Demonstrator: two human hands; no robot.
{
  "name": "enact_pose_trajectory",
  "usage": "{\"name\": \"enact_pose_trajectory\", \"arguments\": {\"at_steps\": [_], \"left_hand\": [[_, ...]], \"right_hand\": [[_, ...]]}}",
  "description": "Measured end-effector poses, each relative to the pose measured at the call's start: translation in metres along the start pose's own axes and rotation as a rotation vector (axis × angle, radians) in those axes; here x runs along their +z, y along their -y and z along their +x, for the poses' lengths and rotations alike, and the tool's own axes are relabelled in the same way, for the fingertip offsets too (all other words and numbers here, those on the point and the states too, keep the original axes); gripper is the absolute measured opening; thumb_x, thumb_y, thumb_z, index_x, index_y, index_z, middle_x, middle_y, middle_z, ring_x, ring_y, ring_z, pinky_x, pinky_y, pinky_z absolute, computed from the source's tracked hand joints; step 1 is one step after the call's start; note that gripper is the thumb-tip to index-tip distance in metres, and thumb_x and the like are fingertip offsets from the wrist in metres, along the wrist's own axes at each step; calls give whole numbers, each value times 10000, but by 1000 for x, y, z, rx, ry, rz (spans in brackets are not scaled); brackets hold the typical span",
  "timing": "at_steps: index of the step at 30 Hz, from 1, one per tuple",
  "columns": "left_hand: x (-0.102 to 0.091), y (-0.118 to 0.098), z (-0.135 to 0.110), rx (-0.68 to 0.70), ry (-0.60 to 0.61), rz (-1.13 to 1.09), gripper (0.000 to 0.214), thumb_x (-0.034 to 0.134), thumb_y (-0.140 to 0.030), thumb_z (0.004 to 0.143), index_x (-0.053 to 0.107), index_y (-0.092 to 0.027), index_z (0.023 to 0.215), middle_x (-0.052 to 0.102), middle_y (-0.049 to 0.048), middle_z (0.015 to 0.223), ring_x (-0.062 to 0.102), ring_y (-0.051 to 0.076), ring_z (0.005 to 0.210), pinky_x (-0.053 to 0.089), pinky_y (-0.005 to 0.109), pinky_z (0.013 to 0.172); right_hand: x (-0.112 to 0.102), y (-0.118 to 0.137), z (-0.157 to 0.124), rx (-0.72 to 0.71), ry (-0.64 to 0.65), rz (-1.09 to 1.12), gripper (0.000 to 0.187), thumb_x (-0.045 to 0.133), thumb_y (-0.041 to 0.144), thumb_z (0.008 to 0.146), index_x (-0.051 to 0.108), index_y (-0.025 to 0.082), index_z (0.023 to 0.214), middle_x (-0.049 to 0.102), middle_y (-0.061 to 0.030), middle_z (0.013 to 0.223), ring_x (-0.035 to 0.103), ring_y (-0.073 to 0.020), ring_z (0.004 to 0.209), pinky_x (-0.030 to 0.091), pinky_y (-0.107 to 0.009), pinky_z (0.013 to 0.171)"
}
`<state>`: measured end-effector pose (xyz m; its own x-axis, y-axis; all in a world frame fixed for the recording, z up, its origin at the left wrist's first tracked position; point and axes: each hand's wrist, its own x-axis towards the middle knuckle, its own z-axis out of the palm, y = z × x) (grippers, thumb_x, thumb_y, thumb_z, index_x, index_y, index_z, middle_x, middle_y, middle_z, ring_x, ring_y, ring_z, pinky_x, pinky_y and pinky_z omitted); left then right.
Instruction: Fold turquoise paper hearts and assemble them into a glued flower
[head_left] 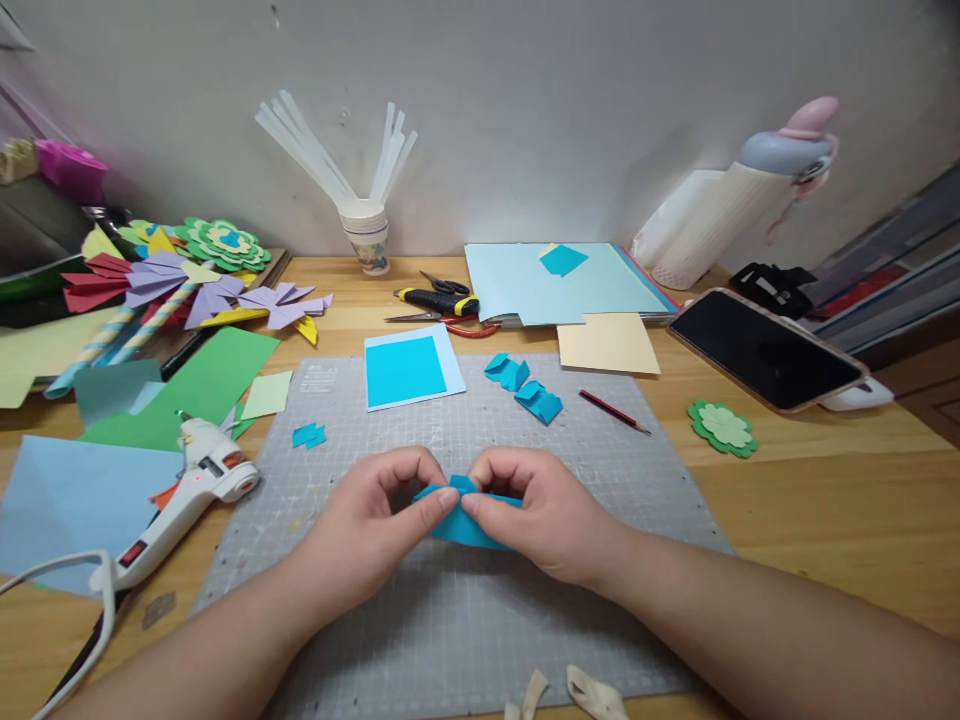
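Between my two hands is a folded piece of blue paper (472, 530), held just above the grey cutting mat (315, 620). My left hand (382, 510) pinches its left part between thumb and fingers. My right hand (547, 515) pinches it close beside, the two thumb tips almost meeting at the middle. Part of the paper is hidden behind the fingers. Beyond the hands lie two folded blue paper pieces (538, 401) and a blue square sheet (405, 370) on a paler one. Small blue scraps (308, 435) rest at the mat's left.
A white glue gun (187, 490) with its cord lies at the left, near coloured paper sheets (82, 500) and paper flowers (217, 285). A pencil (615, 411), scissors and a cutter (439, 301), a phone (765, 350), and a bottle (742, 210) are farther back.
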<state>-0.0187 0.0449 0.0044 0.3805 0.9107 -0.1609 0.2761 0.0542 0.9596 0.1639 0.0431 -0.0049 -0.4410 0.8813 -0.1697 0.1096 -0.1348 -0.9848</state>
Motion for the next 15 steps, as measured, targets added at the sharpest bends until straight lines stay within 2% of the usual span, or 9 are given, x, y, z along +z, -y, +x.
{"name": "enact_pose_trajectory", "arguments": {"at_steps": [4,6,8,11,15], "left_hand": [[0,0,0,29,-7,58,219,585,-328,805,533,-179,653,517,-19,648,470,136,653,374,249,615],[-1,0,1,38,-61,58,224,582,-338,808,527,-181,658,512,-20,657,473,137,658,377,248,621],[-3,-1,3,29,-138,43,226,587,-346,802,522,-182,661,503,-24,663,470,134,656,377,242,616],[-5,-2,5,2,-209,23,217,600,-351,784,520,-184,670,498,-26,671,467,132,653,376,233,604],[-6,-1,5,-28,-184,26,207,607,-393,772,574,-188,777,550,-7,738,501,153,699,397,242,624]], "right_hand": [[0,-1,-1,-34,-26,-84,124,562,194,766,518,176,652,461,44,628,411,-94,609,346,-219,570],[-2,0,-1,-48,-44,-64,72,580,236,782,559,182,739,516,30,695,468,-107,654,389,-225,603],[-3,1,0,-7,-70,35,121,564,314,814,557,195,833,554,16,749,526,-121,664,430,-235,588],[-6,2,3,82,-115,147,197,500,379,858,496,200,773,539,27,652,534,-119,557,439,-235,508],[-6,-3,3,36,-121,42,213,495,330,871,481,197,705,470,45,602,494,-102,527,428,-230,516]]}}
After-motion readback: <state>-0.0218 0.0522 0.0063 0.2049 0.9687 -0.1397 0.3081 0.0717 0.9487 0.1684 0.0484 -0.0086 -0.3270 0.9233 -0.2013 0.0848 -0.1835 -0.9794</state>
